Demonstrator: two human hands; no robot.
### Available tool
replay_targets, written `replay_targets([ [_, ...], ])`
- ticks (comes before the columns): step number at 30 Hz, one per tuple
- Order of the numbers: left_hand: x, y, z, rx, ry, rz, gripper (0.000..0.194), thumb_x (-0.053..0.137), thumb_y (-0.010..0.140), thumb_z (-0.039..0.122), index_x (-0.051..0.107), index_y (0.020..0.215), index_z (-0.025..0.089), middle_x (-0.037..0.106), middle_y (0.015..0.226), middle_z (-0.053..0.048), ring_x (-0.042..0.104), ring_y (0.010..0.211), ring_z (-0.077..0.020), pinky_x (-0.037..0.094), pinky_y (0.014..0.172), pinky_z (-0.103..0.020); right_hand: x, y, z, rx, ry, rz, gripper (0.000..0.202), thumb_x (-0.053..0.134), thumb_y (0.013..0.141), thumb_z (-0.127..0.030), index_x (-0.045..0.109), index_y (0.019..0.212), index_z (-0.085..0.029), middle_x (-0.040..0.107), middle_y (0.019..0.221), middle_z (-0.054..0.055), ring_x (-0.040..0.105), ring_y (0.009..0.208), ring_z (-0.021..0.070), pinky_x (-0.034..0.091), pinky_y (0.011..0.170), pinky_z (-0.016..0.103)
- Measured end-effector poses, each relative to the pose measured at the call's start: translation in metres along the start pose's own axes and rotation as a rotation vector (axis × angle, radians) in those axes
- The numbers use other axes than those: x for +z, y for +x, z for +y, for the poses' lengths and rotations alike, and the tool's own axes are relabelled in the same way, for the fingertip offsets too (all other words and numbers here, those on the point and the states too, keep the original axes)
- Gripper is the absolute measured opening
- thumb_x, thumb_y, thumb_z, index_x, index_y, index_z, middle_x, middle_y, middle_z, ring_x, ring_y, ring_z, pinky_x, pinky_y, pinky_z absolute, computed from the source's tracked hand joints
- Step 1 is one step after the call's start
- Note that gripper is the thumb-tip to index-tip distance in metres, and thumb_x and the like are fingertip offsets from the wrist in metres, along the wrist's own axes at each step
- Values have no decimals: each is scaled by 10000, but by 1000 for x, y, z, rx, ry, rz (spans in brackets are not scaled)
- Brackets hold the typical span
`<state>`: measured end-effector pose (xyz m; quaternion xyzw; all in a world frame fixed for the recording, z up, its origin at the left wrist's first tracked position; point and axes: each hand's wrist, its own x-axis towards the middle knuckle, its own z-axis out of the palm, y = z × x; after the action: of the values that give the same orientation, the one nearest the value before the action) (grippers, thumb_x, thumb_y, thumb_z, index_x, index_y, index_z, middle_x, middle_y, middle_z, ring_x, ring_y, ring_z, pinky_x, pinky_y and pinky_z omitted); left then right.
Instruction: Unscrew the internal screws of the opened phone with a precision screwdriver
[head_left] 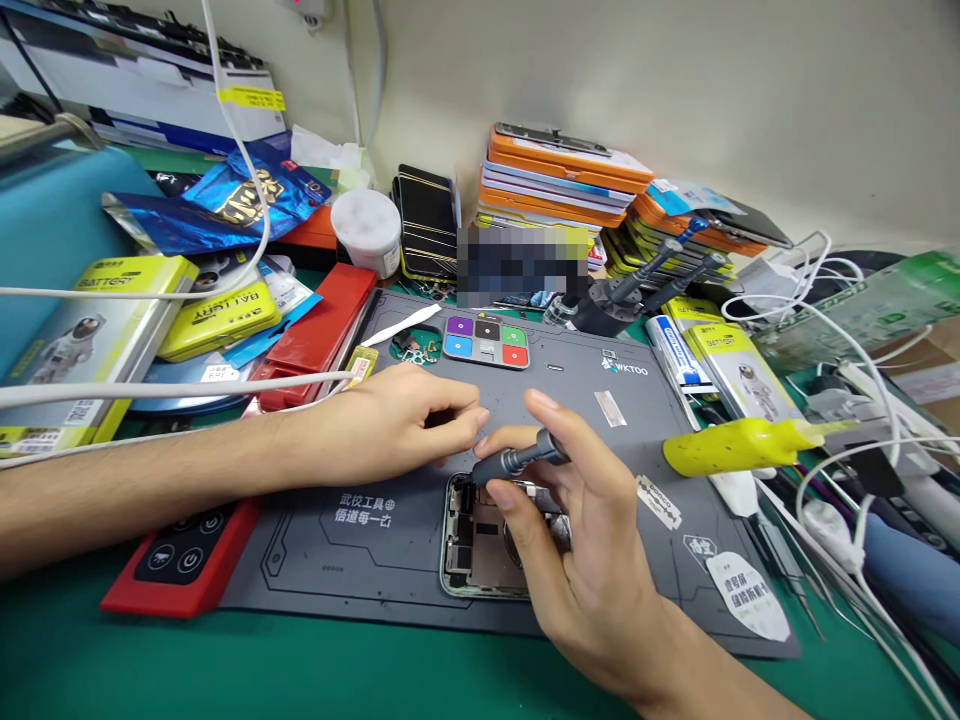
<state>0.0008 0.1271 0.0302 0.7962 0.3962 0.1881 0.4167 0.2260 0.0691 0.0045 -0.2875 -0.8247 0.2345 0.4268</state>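
Observation:
My right hand (592, 520) grips a dark grey precision screwdriver (514, 462) between thumb and fingers, the index finger over its end cap. The driver slants down to the upper left corner of an opened phone (487, 560), whose inner parts are exposed; its tip cannot be made out. Partly hidden by my right hand, the phone lies on a grey repair mat (360, 570). My left hand (420, 415) is closed just above the phone's top edge, thumb and fingertips together. Whatever it may hold is too small or hidden to tell.
A coloured magnetic screw pad (487, 342), a white spudger (409, 322) and a razor blade (658, 502) lie on the mat. A yellow bottle (720, 448) leans at the right. Battery boxes (97, 340) stand left, and white cables (172, 388) cross above my left arm.

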Motion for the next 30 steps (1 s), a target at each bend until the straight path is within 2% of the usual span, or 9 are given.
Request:
replay_targets([
  [4, 1, 0, -1, 4, -6, 2, 373, 458, 1077, 372, 565, 763, 202, 620, 746, 35, 533, 699, -145, 340, 684, -317, 0, 0, 0, -38, -13, -13, 858, 585, 984, 81, 240, 1721, -191, 510, 1681, 130, 588, 1512, 194, 579, 1226, 353],
  [11, 1, 3, -2, -47, -6, -4, 379, 440, 1086, 395, 578, 786, 209, 664, 788, 13, 577, 733, -172, 394, 738, -326, 0, 0, 2, -26, 9, -18, 863, 584, 985, 87, 233, 1722, -190, 476, 1708, 130, 510, 1582, 218, 527, 1287, 384],
  [17, 1, 0, -1, -48, -38, 25, 350, 451, 1103, 408, 545, 817, 229, 649, 744, 44, 601, 698, -161, 423, 698, -303, 0, -1, 2, 6, 18, -20, 860, 602, 988, 66, 246, 1720, -213, 500, 1672, 152, 602, 1502, 245, 630, 1181, 414],
  [22, -2, -1, 5, -64, -40, 31, 279, 446, 1102, 348, 527, 860, 236, 665, 748, 51, 619, 694, -155, 436, 689, -290, 0, -1, 2, 11, 31, -7, 883, 600, 982, 84, 230, 1723, -221, 455, 1692, 184, 606, 1495, 278, 625, 1189, 478],
  [26, -3, 0, 5, -46, -13, -7, 286, 439, 1120, 331, 564, 883, 231, 667, 756, 54, 625, 700, -149, 439, 706, -289, 1, -1, 2, 18, 45, -7, 929, 605, 983, 84, 174, 1738, -245, 395, 1736, 197, 649, 1434, 267, 669, 1117, 474],
  [30, -3, 0, 2, -27, -13, -23, 324, 420, 1150, 361, 585, 903, 231, 684, 796, 56, 639, 740, -146, 443, 740, -286, 0, -1, 2, 10, 34, -23, 885, 601, 987, 77, 220, 1728, -221, 442, 1704, 193, 667, 1404, 252, 694, 1060, 419],
])
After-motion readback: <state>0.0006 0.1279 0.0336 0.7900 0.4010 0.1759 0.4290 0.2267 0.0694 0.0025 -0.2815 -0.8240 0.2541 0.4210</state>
